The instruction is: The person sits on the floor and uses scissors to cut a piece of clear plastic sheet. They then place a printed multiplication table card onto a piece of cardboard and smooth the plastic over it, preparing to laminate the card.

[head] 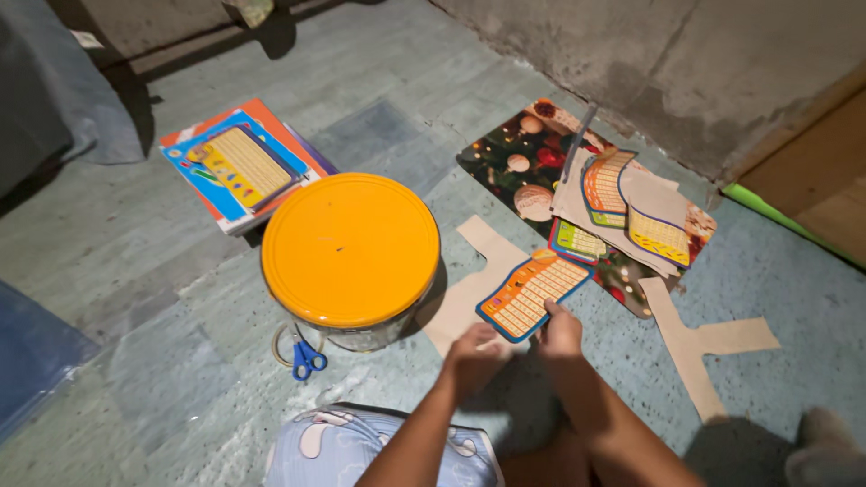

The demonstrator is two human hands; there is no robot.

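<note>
My right hand (561,330) pinches the near edge of an orange cut-out card with a blue border and a grid of small squares (532,292). The card rests over a brown cardboard offcut (469,290) on the floor. My left hand (473,353) lies beside it, fingers curled over the cardboard's near edge, close to the card's lower corner. It is unclear whether that hand grips the cardboard or only rests on it. Both forearms reach in from the bottom of the view.
A bucket with a round orange lid (350,248) stands left of my hands, blue-handled scissors (307,357) at its base. Colourful printed boards (236,166) lie at the back left. Several similar cut-outs (631,209) sit on festive wrapping paper (510,153), and a cardboard scrap (704,347) lies right.
</note>
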